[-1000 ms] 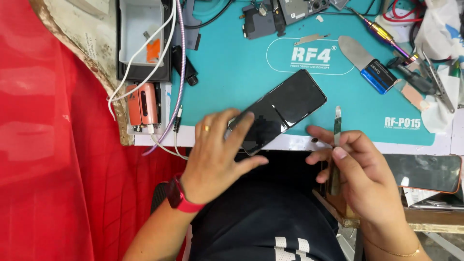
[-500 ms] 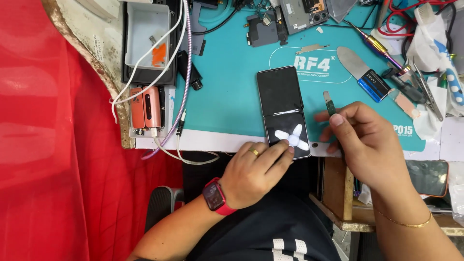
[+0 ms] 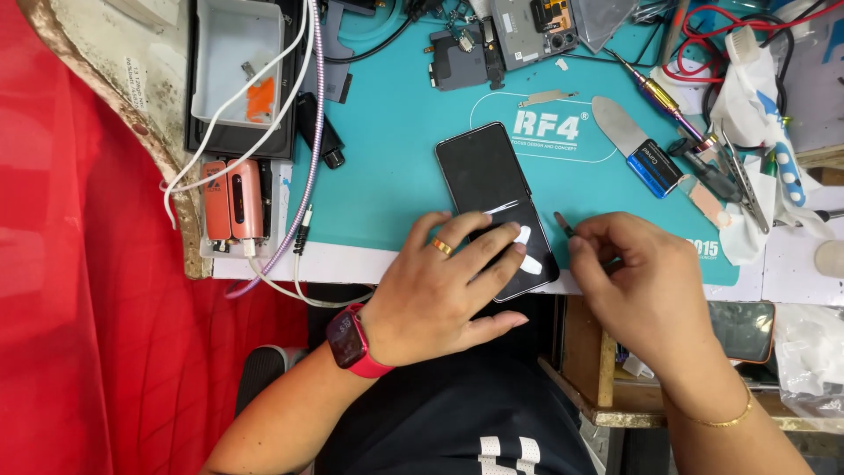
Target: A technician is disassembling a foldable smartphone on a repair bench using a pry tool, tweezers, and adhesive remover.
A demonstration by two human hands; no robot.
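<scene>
A black folding phone [image 3: 488, 180] lies opened flat on the teal work mat [image 3: 396, 149], its lower end at the mat's front edge. My left hand [image 3: 440, 290], with a gold ring and a red watch on the wrist, rests on the phone's lower half and pins it down. Just right of the phone, my right hand [image 3: 646, 286] pinches a thin metal tool [image 3: 564, 223] whose tip points toward the phone's right edge. A bright reflection shows on the screen near my left fingertips.
A white tray [image 3: 233, 53] and two orange devices [image 3: 233, 198] with white and purple cables sit at the left. Phone parts [image 3: 527, 31], a metal spatula [image 3: 620, 123], a blue pry card [image 3: 655, 167], a screwdriver and tweezers lie at the back right. Red cloth covers the left.
My left hand has slid up onto the phone's lower half. The phone has stayed upright on the mat. My right hand shifted down and right with the tool.
</scene>
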